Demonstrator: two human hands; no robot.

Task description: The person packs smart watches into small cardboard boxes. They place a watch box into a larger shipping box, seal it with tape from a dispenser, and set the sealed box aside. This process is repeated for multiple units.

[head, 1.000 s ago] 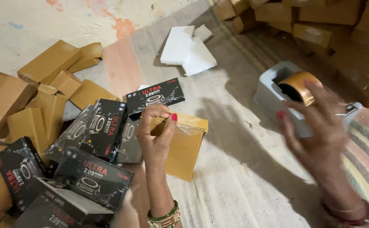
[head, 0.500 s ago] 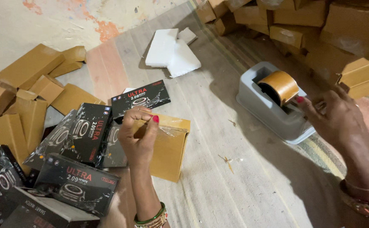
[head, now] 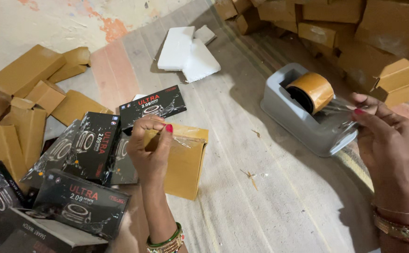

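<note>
My left hand (head: 150, 152) grips the near edge of a flat tan cardboard box (head: 185, 164) that lies on the striped mat, with a strip of clear tape stuck along its top edge. My right hand (head: 382, 136) pinches the free end of clear tape drawn from the brown tape roll (head: 311, 91). The roll sits in a grey tape dispenser (head: 303, 119) just left of that hand.
Several black printed product boxes (head: 80, 201) are piled at the lower left beside my left arm. Plain tan cartons (head: 22, 70) lie scattered at the far left and stacked at the top right (head: 382, 33). White foam pieces (head: 185, 51) lie further up the mat.
My right hand has come down from above the roll to the dispenser's front and pulled out a length of tape. My left hand stays on the tan box.
</note>
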